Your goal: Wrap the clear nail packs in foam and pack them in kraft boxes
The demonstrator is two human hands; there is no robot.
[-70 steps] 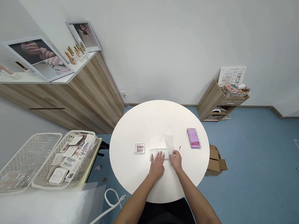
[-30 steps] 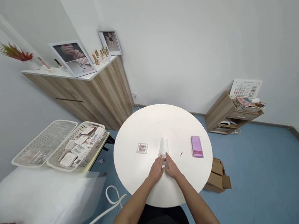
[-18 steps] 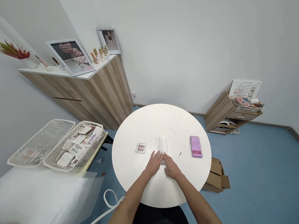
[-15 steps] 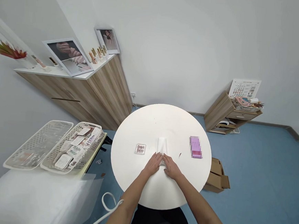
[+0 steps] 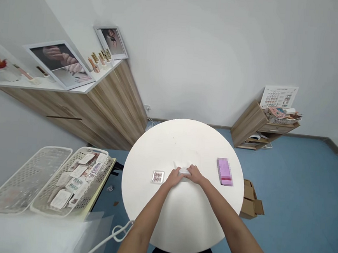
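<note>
Over the middle of the round white table (image 5: 176, 220), both of my hands are closed on a white, partly see-through wrapper (image 5: 184, 171); whether it is paper or plastic I cannot tell. My left hand (image 5: 174, 177) grips its left end, and my right hand (image 5: 194, 174) grips its right end. A loose edge sticks up beyond the left fingers. What the wrapper encloses, if anything, is hidden. To the left of my hands lies a small clear case of press-on nails (image 5: 157, 176). A blurred purple object (image 5: 224, 172) lies to the right.
Two perforated white baskets stand at left, one full of nail packs (image 5: 77, 181), the other with clear plastic pieces (image 5: 20, 192). A wooden cabinet (image 5: 114, 106) stands behind them. An open cardboard box (image 5: 248, 208) sits on the floor, right of the table. A white cable (image 5: 101, 248) hangs by my left arm.
My fingers lay flat over the white wrapper; now both hands grip its ends and its far part is folded up. The dark sliver right of my hands is no longer visible.
</note>
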